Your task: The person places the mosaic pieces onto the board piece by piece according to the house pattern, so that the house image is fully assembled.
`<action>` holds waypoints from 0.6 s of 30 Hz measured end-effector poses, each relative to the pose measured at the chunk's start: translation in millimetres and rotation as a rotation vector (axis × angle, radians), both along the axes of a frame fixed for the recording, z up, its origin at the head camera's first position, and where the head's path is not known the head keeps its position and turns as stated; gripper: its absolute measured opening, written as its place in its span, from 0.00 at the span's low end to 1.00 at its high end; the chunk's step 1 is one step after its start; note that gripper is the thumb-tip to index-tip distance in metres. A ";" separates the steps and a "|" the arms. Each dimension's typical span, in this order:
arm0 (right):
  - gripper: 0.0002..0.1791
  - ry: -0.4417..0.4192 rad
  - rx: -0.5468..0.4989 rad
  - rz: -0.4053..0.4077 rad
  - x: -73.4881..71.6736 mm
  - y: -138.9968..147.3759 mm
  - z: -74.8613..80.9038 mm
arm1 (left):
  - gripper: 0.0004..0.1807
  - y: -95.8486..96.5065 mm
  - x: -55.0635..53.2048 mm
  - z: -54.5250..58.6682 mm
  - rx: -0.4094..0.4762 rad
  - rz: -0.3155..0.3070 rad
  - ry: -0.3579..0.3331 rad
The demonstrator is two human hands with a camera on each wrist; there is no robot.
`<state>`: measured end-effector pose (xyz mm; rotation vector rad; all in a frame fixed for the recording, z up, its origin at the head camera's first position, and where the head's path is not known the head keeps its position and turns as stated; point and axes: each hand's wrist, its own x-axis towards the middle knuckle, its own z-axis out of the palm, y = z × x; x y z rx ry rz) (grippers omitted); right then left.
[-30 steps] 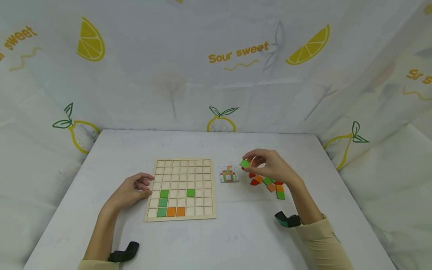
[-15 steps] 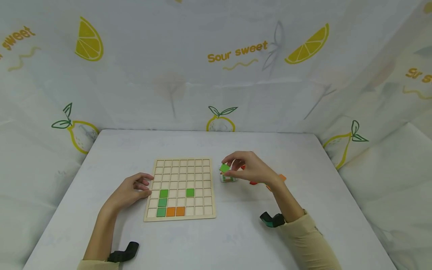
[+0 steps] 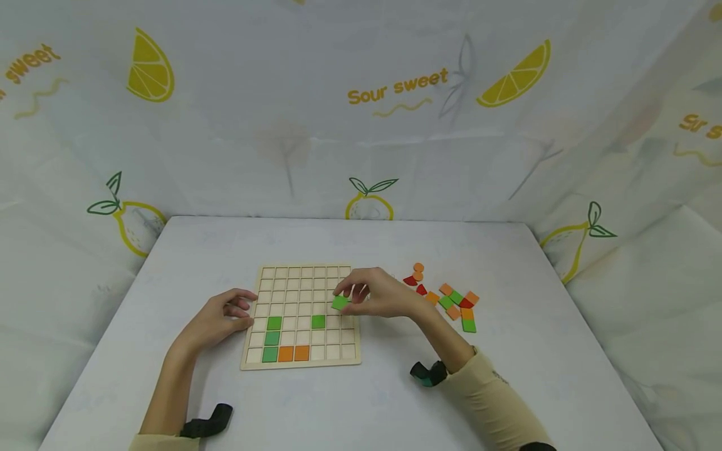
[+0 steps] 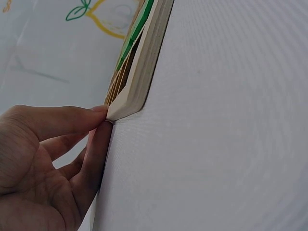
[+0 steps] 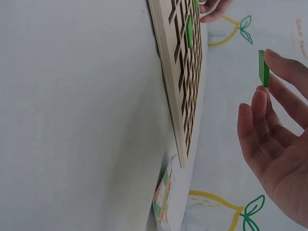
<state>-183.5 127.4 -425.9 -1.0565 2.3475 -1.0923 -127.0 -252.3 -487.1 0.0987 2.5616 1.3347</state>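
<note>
In the head view my right hand (image 3: 379,293) pinches a green square tile (image 3: 340,303) between thumb and fingers, over the right part of the wooden grid board (image 3: 282,366). The right wrist view shows the same tile (image 5: 263,69) held up off the board. My left hand (image 3: 219,321) rests its thumb and a fingertip against the board's left edge, as the left wrist view shows the thumb (image 4: 98,109) at the edge. Green tiles (image 3: 272,338) fill a column at lower left, orange tiles (image 3: 286,354) lie beside it in the bottom row, and a lone green tile (image 3: 318,322) sits further right.
Right of the board lie loose green, orange and red pieces (image 3: 453,311), some square, some round or wedge-shaped. The pattern card (image 5: 163,197) shows in the right wrist view; my right hand covers it in the head view. All stand on a white table (image 3: 361,407).
My right hand has moved left with the green tile, from above the loose pieces, past the card, to over the board. The left hand has stayed at the board's edge.
</note>
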 end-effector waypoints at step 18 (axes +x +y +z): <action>0.16 -0.049 0.093 0.170 5.8 -37.7 -18.0 | 0.27 0.7 -0.2 1.6 0.000 -0.010 0.002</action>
